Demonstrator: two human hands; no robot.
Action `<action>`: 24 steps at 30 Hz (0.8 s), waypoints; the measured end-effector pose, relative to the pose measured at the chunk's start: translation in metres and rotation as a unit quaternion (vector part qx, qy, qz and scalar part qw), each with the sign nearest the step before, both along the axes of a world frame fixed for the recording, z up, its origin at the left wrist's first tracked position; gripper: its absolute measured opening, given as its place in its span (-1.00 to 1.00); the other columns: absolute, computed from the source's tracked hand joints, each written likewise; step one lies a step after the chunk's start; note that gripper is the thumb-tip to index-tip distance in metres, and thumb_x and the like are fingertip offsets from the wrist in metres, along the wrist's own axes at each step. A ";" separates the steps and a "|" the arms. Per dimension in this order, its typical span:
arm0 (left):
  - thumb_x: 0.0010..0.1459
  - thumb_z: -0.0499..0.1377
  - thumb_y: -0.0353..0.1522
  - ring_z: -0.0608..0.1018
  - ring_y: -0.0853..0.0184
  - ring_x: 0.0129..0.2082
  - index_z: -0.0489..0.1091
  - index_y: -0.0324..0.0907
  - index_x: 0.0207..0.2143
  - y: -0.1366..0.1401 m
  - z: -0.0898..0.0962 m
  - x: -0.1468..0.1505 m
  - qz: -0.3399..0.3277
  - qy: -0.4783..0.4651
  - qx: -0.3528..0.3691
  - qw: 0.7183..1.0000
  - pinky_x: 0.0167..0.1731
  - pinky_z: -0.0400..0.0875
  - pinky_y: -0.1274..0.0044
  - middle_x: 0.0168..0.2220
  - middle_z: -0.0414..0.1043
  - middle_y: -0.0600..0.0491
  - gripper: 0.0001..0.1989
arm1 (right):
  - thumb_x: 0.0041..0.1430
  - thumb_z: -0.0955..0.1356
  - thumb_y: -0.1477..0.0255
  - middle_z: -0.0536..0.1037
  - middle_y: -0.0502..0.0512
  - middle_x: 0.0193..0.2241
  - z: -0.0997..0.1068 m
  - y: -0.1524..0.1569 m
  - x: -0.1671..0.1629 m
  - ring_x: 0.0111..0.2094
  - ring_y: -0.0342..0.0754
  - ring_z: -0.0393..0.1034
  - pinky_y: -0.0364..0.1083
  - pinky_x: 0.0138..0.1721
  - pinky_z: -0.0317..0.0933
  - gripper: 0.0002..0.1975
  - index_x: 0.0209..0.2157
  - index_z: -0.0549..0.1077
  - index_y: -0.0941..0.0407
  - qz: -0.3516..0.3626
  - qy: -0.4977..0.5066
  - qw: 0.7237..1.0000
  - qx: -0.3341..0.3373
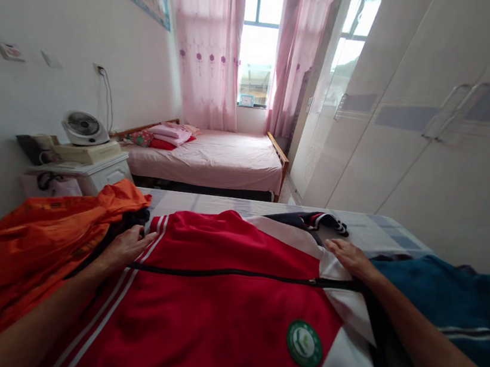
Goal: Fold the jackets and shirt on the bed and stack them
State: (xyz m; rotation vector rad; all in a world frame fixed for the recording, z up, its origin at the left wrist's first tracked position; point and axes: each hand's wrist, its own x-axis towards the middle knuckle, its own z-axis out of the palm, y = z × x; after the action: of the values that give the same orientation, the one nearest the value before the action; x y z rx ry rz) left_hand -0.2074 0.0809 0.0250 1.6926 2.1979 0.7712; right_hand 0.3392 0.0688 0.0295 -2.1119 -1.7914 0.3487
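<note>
A red and white zip jacket (218, 318) lies spread across the surface before me, its black zipper running sideways and closed nearly to the collar. A round green badge (304, 343) sits on its chest. My left hand (126, 247) rests on the white-striped hem at the left, fingers stretched out. On the white collar at the right lies my right hand (346, 257), its fingers extended over the fabric. Neither hand visibly grips the cloth. Dark clothing with striped trim (325, 222) shows beyond the jacket's far edge.
Orange clothing (39, 240) is heaped at the left, a blue-teal garment (451, 295) at the right. Farther off stand a pink-covered bed (230, 160), a small fan (84, 127) on a white cabinet (109, 170), and a white wardrobe (409, 169) along the right wall.
</note>
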 end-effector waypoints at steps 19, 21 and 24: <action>-0.22 0.12 -0.33 0.44 0.25 -0.49 0.28 -0.15 -0.57 -0.018 -0.006 -0.008 0.031 -0.039 -0.033 0.998 -0.50 0.22 0.53 -0.59 0.37 0.08 -0.90 | -0.09 0.25 0.30 0.53 0.05 -0.49 0.007 0.000 0.007 -0.41 -0.02 0.41 -0.14 -0.43 0.18 -0.77 -0.49 0.47 0.12 0.053 -0.038 0.997 -0.038; -0.20 0.15 -0.25 0.43 0.25 -0.51 0.27 -0.16 -0.62 -0.007 -0.002 -0.003 0.044 -0.057 -0.029 0.997 -0.52 0.21 0.52 -0.61 0.36 0.07 -0.83 | -0.05 0.25 0.25 0.57 0.09 -0.41 0.004 0.006 0.000 -0.34 0.02 0.43 -0.13 -0.38 0.21 -0.71 -0.42 0.51 0.13 0.055 -0.027 0.998 -0.034; -0.22 0.19 -0.19 0.39 0.30 -0.59 0.27 -0.18 -0.68 0.001 0.003 0.005 0.034 -0.085 -0.024 0.996 -0.58 0.17 0.54 -0.69 0.30 0.11 -0.75 | -0.04 0.26 0.22 0.57 0.13 -0.41 -0.001 0.015 -0.009 -0.33 0.05 0.44 -0.11 -0.36 0.22 -0.68 -0.41 0.52 0.14 0.045 -0.012 0.999 -0.025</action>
State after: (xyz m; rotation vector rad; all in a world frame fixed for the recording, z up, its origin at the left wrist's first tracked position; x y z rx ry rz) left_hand -0.2027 0.0820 0.0283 1.4787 2.1487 0.8383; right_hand 0.3302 0.0833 0.0286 -2.0819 -1.9162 0.3972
